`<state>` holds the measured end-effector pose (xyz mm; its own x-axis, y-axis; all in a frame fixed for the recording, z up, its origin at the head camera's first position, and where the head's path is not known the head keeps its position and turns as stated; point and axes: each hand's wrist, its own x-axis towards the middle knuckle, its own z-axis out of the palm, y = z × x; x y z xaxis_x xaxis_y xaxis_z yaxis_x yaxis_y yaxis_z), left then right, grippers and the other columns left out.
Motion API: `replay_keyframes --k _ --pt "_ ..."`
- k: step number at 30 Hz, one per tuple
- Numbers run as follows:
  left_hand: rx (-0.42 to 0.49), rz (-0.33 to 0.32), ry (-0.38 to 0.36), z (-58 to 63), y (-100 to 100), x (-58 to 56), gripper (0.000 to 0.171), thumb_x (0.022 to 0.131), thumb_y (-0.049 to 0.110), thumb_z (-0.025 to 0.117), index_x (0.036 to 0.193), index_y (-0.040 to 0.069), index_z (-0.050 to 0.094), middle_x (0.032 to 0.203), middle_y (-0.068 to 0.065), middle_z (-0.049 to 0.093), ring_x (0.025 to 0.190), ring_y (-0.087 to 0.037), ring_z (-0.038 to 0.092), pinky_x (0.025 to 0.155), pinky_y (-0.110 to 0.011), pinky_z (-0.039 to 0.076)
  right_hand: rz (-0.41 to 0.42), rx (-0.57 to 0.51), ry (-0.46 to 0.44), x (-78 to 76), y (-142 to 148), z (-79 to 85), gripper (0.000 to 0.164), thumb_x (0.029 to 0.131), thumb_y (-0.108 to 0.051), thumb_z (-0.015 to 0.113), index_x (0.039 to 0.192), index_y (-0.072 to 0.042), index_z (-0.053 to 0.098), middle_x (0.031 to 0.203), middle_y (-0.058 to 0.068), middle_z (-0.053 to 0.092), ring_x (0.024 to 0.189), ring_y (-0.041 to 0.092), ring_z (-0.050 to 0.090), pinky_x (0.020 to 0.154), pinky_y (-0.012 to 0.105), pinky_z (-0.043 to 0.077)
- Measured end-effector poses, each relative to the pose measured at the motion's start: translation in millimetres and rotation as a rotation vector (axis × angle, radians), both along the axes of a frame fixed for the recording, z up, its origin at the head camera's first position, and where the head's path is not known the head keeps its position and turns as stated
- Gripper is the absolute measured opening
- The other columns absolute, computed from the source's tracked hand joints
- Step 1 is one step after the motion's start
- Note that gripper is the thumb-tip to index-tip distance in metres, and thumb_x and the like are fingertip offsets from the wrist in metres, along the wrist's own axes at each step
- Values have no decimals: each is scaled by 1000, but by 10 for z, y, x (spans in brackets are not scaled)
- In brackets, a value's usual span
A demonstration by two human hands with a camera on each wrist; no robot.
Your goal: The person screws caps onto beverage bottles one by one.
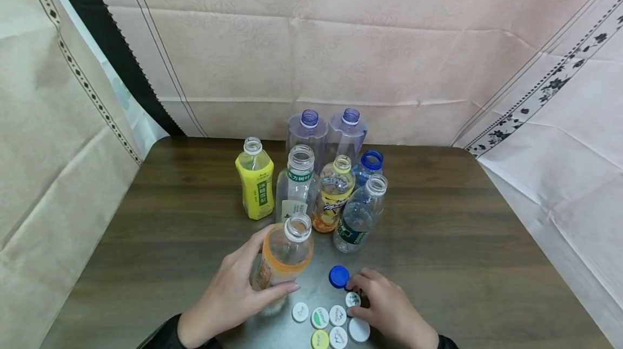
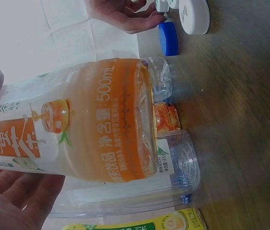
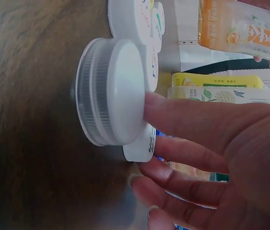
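My left hand (image 1: 233,281) grips an uncapped clear plastic bottle (image 1: 286,254) with an orange label, its thumb on the near side. In the left wrist view the base of this bottle (image 2: 111,120) shows off the table. My right hand (image 1: 391,305) is low over the caps, with thumb and fingers around a white bottle cap (image 1: 352,299) with dark print. Beside that cap are a blue cap (image 1: 339,276) and a larger white cap (image 1: 359,330). In the right wrist view the larger cap (image 3: 125,91) partly hides the printed one.
Several white caps (image 1: 338,315) and a yellow cap (image 1: 319,339) lie on the wooden table (image 1: 462,262). Behind stand uncapped bottles: a yellow one (image 1: 256,184), a clear one (image 1: 297,192), a yellow-labelled one (image 1: 333,197), a green-labelled one (image 1: 357,222) and several bluish ones (image 1: 306,135).
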<state>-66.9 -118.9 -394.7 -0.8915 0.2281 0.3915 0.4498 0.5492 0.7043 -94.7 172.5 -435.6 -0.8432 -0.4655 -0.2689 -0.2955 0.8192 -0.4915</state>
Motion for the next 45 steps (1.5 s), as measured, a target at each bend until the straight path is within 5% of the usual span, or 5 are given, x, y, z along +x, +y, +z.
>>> replay_keyframes --k 18,25,37,45 --pt "7 0 -17 -4 8 15 86 72 50 80 143 29 36 130 11 58 114 -7 60 89 -37 56 10 -102 -38 23 -33 -41 21 81 -22 77 96 -14 67 91 -7 55 74 2 50 60 20 44" --pt "9 -4 -15 -5 6 13 86 72 50 80 143 29 36 130 11 58 114 -7 60 89 -37 56 -5 -66 -25 26 -41 -25 19 81 -22 77 95 -13 68 89 -8 54 72 2 48 58 20 42" --pt "14 -12 -3 -9 5 18 86 72 49 80 143 29 36 129 11 59 115 -8 61 88 -37 56 -27 -37 144 74 -45 233 19 79 -30 78 93 -20 69 93 -12 58 74 0 51 60 19 45" --pt "15 -26 -7 -8 6 17 85 74 50 79 144 30 35 131 11 58 116 -8 60 89 -37 56 -68 -145 293 177 -94 537 18 78 -27 80 90 -26 67 94 -18 58 78 1 58 63 19 50"
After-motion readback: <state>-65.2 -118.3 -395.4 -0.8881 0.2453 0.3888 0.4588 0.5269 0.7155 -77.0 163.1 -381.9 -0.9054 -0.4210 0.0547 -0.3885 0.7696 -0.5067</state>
